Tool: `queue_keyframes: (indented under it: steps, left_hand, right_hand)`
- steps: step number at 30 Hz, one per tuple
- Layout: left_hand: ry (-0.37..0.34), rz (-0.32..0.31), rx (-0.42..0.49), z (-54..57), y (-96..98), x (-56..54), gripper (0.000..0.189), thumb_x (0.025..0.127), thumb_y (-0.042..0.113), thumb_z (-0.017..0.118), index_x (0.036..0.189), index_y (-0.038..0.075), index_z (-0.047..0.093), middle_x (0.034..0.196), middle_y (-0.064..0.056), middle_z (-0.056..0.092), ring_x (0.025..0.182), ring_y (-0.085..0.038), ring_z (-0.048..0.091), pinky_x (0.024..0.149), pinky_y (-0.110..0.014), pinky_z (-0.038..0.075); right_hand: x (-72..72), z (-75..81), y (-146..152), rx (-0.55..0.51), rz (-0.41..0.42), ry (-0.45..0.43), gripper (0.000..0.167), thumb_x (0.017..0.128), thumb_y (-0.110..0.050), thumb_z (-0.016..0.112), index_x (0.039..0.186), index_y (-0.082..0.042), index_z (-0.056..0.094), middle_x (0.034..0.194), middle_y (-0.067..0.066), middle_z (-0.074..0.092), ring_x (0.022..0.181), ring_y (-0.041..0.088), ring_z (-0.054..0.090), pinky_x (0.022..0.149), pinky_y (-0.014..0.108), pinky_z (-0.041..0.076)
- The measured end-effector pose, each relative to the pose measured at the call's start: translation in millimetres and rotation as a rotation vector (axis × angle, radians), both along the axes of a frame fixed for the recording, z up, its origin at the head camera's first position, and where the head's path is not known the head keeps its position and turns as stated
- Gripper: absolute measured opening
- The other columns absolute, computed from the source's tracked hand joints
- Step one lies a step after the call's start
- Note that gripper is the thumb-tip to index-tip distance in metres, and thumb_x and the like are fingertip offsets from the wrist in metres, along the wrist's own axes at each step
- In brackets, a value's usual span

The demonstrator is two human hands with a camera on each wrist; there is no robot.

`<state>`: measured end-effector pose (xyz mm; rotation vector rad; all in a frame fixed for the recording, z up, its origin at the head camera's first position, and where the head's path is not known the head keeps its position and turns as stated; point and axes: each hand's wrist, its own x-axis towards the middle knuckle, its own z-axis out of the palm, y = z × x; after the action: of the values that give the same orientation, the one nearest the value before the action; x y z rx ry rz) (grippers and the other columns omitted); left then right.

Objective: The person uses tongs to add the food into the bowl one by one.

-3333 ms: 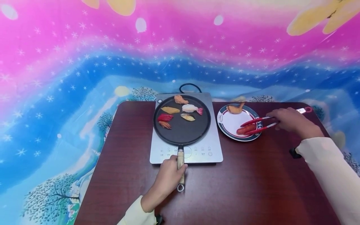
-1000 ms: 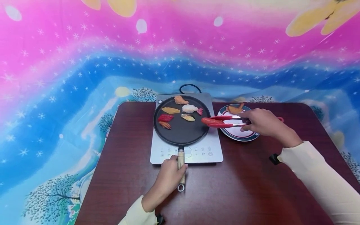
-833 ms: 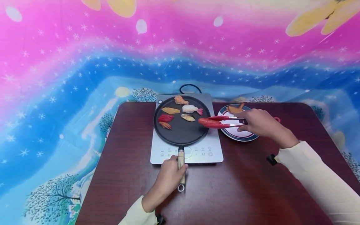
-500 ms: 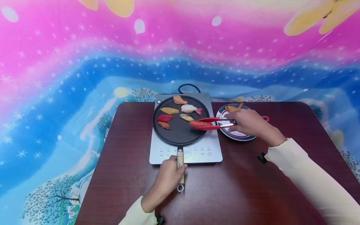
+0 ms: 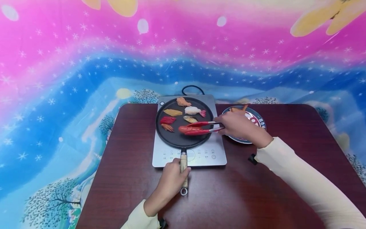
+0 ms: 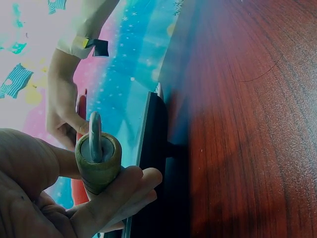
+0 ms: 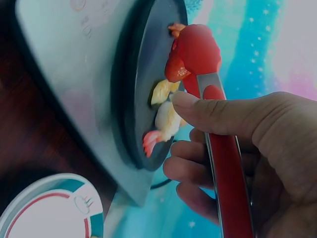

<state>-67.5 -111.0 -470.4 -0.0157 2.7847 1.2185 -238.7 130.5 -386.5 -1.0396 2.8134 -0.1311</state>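
My left hand (image 5: 171, 176) grips the wooden handle (image 6: 99, 168) of a round black frying pan (image 5: 183, 140). In my right hand (image 5: 237, 122) I hold red-tipped metal tongs (image 7: 230, 183), thumb on one arm and fingers around the other. The tongs pinch a reddish-brown sausage (image 5: 188, 129) over the front right part of the pan. Several food pieces lie in the pan, among them a shrimp sushi (image 5: 192, 110), a yellow slice (image 5: 172, 112), red slices (image 5: 167, 120), a fried piece (image 5: 183, 101) and a small brown piece (image 5: 167, 127). A yellowish piece (image 5: 189, 119) sits just behind the tongs.
Under the pan is a silver induction cooker (image 5: 160, 159) with a black cord (image 5: 193, 86) behind it. A patterned plate (image 5: 261, 122) with a brown food piece (image 5: 243, 108) stands to its right, partly hidden by my right hand. All rest on a dark red wooden table (image 5: 125, 143).
My right hand has picked up the sausage from the plate with the tongs and carried it left over the pan. My left hand has stayed on the pan handle.
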Motion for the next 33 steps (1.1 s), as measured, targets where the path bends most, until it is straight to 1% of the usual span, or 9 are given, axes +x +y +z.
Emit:
queue_keyframes:
  steps: [3,6,9,12,15,20,26,33]
  left_hand:
    - [-0.001,0.002,-0.008,0.3,-0.3,0.4,0.035,0.092,0.018,0.075,0.106,-0.012,0.063,0.069,-0.003,0.060,0.054,-0.009,0.055,0.052,-0.022,0.048]
    - [-0.006,0.002,-0.006,1.0,-0.3,0.7,0.035,0.092,0.017,0.075,0.105,-0.013,0.063,0.068,-0.003,0.060,0.054,-0.009,0.055,0.051,-0.023,0.048]
    - [-0.019,0.003,0.000,1.7,-0.6,0.8,0.034,0.093,0.017,0.074,0.105,-0.012,0.063,0.069,-0.003,0.059,0.052,-0.009,0.055,0.049,-0.023,0.047]
    - [-0.033,0.005,0.005,2.5,-1.0,0.5,0.035,0.093,0.018,0.074,0.107,-0.012,0.062,0.068,-0.003,0.058,0.052,-0.009,0.054,0.047,-0.023,0.047]
    - [-0.037,0.007,0.002,2.4,-1.2,-0.1,0.036,0.094,0.019,0.074,0.107,-0.012,0.062,0.068,-0.002,0.058,0.052,-0.008,0.054,0.047,-0.023,0.046]
    - [-0.032,0.005,0.001,1.6,-0.4,-0.5,0.037,0.094,0.019,0.074,0.108,-0.013,0.062,0.067,-0.001,0.058,0.052,-0.008,0.054,0.047,-0.023,0.047]
    - [-0.055,0.015,0.017,1.2,0.0,-1.6,0.039,0.094,0.020,0.074,0.111,-0.014,0.061,0.064,-0.001,0.058,0.049,-0.008,0.054,0.045,-0.024,0.046]
    - [-0.052,0.013,0.009,1.5,-0.1,-1.0,0.039,0.094,0.020,0.074,0.110,-0.013,0.062,0.065,-0.001,0.058,0.052,-0.008,0.054,0.046,-0.023,0.046]
  right_hand:
    - [1.6,0.9,-8.7,0.009,-0.002,-0.030,0.046,0.083,-0.026,0.087,0.124,-0.011,0.073,0.098,0.005,0.077,0.072,0.014,0.062,0.066,0.037,0.053]
    - [3.6,1.7,-16.4,0.020,-0.013,-0.048,0.047,0.084,-0.026,0.086,0.125,-0.010,0.073,0.104,0.007,0.077,0.074,0.015,0.062,0.065,0.036,0.052]
    - [6.0,1.5,-23.4,0.036,-0.021,-0.046,0.047,0.083,-0.028,0.086,0.125,-0.011,0.073,0.102,0.006,0.077,0.076,0.017,0.063,0.065,0.036,0.051]
    - [8.7,0.8,-29.8,0.047,-0.022,-0.044,0.046,0.083,-0.029,0.086,0.124,-0.012,0.074,0.103,0.007,0.078,0.080,0.019,0.066,0.070,0.039,0.054]
    - [11.7,0.2,-35.9,0.063,-0.022,-0.064,0.046,0.083,-0.028,0.086,0.124,-0.011,0.074,0.103,0.009,0.077,0.080,0.020,0.067,0.073,0.041,0.057]
    - [16.8,0.9,-45.5,0.095,-0.052,-0.102,0.047,0.083,-0.029,0.085,0.124,-0.009,0.074,0.101,0.010,0.077,0.075,0.020,0.064,0.072,0.039,0.056]
    - [22.4,2.2,-54.8,0.111,-0.063,-0.125,0.051,0.083,-0.033,0.086,0.125,-0.009,0.073,0.105,0.011,0.078,0.080,0.020,0.065,0.077,0.039,0.057]
    - [29.3,-0.5,-62.3,0.101,-0.079,-0.144,0.049,0.083,-0.033,0.086,0.125,-0.009,0.074,0.103,0.010,0.077,0.083,0.022,0.067,0.076,0.039,0.058]
